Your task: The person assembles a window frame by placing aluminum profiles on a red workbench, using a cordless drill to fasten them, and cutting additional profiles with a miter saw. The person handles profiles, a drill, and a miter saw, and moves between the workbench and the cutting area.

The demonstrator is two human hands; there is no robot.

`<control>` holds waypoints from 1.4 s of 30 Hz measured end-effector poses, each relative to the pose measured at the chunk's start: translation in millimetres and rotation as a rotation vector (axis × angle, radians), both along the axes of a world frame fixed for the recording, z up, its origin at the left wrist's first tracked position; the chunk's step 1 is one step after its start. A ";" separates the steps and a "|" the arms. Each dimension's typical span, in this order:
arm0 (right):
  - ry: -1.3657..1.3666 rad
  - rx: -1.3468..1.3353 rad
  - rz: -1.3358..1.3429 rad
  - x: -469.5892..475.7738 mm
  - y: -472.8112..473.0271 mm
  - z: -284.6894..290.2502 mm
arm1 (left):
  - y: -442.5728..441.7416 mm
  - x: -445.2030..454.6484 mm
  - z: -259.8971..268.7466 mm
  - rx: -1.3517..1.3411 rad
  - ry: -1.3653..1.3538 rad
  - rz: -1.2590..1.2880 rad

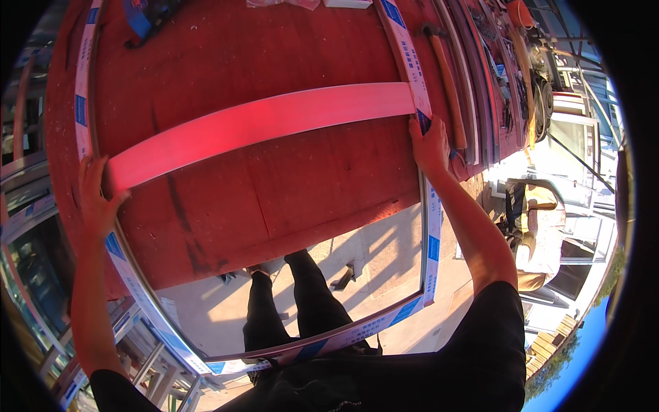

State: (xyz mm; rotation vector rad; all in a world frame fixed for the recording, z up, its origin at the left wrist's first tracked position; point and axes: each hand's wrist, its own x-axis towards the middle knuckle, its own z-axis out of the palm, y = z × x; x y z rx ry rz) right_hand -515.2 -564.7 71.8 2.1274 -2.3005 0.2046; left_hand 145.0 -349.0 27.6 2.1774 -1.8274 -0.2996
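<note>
A large rectangular window or door frame (432,247), its profiles covered in printed white-and-blue protective film, lies over a red tabletop (231,216) and juts past the near edge to my waist. A flat, pale crosspiece (267,116), tinted red by the light, spans between its two long sides. My left hand (98,193) grips the left profile at the crosspiece's left end, fingers over the outer side and thumb inward. My right hand (432,144) is closed around the right profile just below the crosspiece's right end.
A hammer (445,77) with a wooden handle lies right of the frame, beside several long strips (476,87). A blue tool (141,23) rests at the table's far left. More frames (576,154) stand at the right, others at the lower left. My legs show through the frame's near opening.
</note>
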 end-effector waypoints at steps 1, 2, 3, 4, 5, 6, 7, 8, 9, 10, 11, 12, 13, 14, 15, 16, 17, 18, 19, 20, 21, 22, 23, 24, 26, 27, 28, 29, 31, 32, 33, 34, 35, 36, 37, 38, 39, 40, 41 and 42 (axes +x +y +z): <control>0.003 -0.014 0.001 -0.3 -0.2 -0.3 | -0.4 0.1 -0.4 -0.011 0.004 -0.010; 0.005 -0.009 -0.002 0.0 -0.9 -0.5 | -0.1 0.3 -0.3 -0.021 0.037 0.009; 0.001 -0.008 -0.007 0.2 -0.6 -0.2 | -0.1 0.0 -0.2 -0.015 0.013 -0.016; -0.005 0.008 -0.014 1.4 -0.8 0.3 | 0.4 -0.5 0.1 -0.011 0.017 -0.009; -0.011 0.017 -0.021 2.7 -0.4 1.4 | 1.0 -1.2 1.1 -0.025 0.042 0.006; -0.013 0.035 -0.034 4.2 0.5 2.8 | 1.3 -2.3 2.1 -0.003 0.006 0.005; -0.018 0.044 -0.049 6.0 0.8 4.6 | 1.5 -3.6 3.7 0.001 -0.010 0.010; -0.030 0.029 -0.050 7.8 2.7 6.8 | 1.2 -4.6 5.9 -0.004 -0.015 0.017; -0.032 0.036 -0.059 9.2 4.2 9.1 | 0.7 -5.9 8.2 0.010 -0.019 0.012; -0.041 0.016 -0.050 10.7 4.9 11.3 | 0.1 -7.0 10.9 0.013 -0.012 0.013; -0.036 0.005 -0.040 11.7 5.4 13.4 | -1.2 -8.3 13.1 0.033 0.010 0.034; -0.058 0.012 -0.038 12.1 5.2 15.8 | -1.7 -8.9 15.9 0.057 -0.003 0.036; -0.113 0.015 -0.053 12.4 5.4 17.5 | -2.8 -9.6 17.6 -0.024 0.020 0.038; -0.145 0.028 -0.066 13.2 5.3 18.3 | -3.3 -10.6 18.5 -0.088 0.052 0.078; -0.165 0.018 -0.072 13.6 5.2 19.1 | -4.0 -10.5 18.7 -0.148 0.085 0.121; -0.153 0.003 -0.053 14.1 6.3 19.2 | -4.4 -11.3 17.2 -0.124 0.141 0.231; -0.136 0.028 -0.075 14.9 5.4 19.2 | -5.4 -10.1 15.4 -0.125 0.175 0.263; -0.112 0.019 -0.076 15.6 5.4 18.9 | -6.2 -9.4 12.2 -0.118 0.236 0.291; -0.087 0.010 -0.078 16.5 4.1 18.7 | -6.8 -7.5 8.6 -0.138 0.313 0.312; -0.092 -0.002 -0.066 17.4 2.9 18.9 | -7.9 -5.6 4.2 -0.153 0.258 0.374; -0.097 -0.016 -0.054 18.3 1.2 19.0 | -8.7 -3.2 -0.2 -0.196 0.219 0.429; -0.070 0.021 -0.104 19.3 -3.4 19.4 | -9.6 -0.2 -4.4 -0.219 0.185 0.492; -0.135 0.012 -0.120 20.4 -10.0 20.1 | -10.0 2.6 -8.2 -0.206 0.235 0.540; -0.169 0.061 -0.199 22.0 -16.6 20.4 | -9.7 5.5 -11.4 -0.166 0.291 0.594; -0.201 0.089 -0.276 25.2 -23.0 19.3 | -8.3 9.8 -16.4 -0.147 0.316 0.661; -0.199 0.061 -0.267 26.8 -24.6 18.4 | -7.2 10.9 -18.7 -0.175 0.287 0.681; -0.182 0.054 -0.258 28.7 -24.8 16.8 | -6.1 11.8 -20.6 -0.201 0.261 0.701; -0.187 0.032 -0.259 30.3 -24.7 15.4 | -4.8 12.8 -22.4 -0.192 0.272 0.681; -0.163 0.004 -0.271 33.8 -23.3 13.2 | -3.4 14.4 -25.4 -0.214 0.295 0.633; -0.167 0.017 -0.264 34.5 -22.3 13.2 | -3.5 14.7 -27.0 -0.199 0.275 0.636; -0.158 0.009 -0.263 35.5 -21.4 12.9 | -2.9 15.8 -27.9 -0.220 0.257 0.639; -0.138 0.002 -0.253 34.7 -20.9 13.8 | -3.3 16.0 -29.3 -0.224 0.248 0.648; -0.154 0.006 -0.255 34.5 -21.0 13.7 | -3.3 17.0 -30.0 -0.242 0.262 0.655; -0.166 0.012 -0.252 32.7 -21.5 14.2 | -4.4 17.5 -30.5 -0.246 0.280 0.664; -0.170 0.027 -0.245 30.6 -21.7 13.8 | -5.2 18.4 -30.5 -0.229 0.313 0.693; -0.179 0.031 -0.244 27.9 -22.5 12.8 | -6.4 18.6 -30.5 -0.247 0.292 0.667; -0.182 0.045 -0.234 24.5 -22.6 11.3 | -7.5 18.7 -29.9 -0.248 0.283 0.666; -0.172 0.031 -0.230 21.9 -23.1 8.7 | -7.7 17.7 -28.8 -0.216 0.281 0.702; -0.172 0.042 -0.231 20.5 -24.5 5.3 | -8.6 17.0 -26.9 -0.252 0.269 0.660; -0.150 0.034 -0.238 17.9 -23.0 2.9 | -8.7 14.8 -24.9 -0.245 0.269 0.659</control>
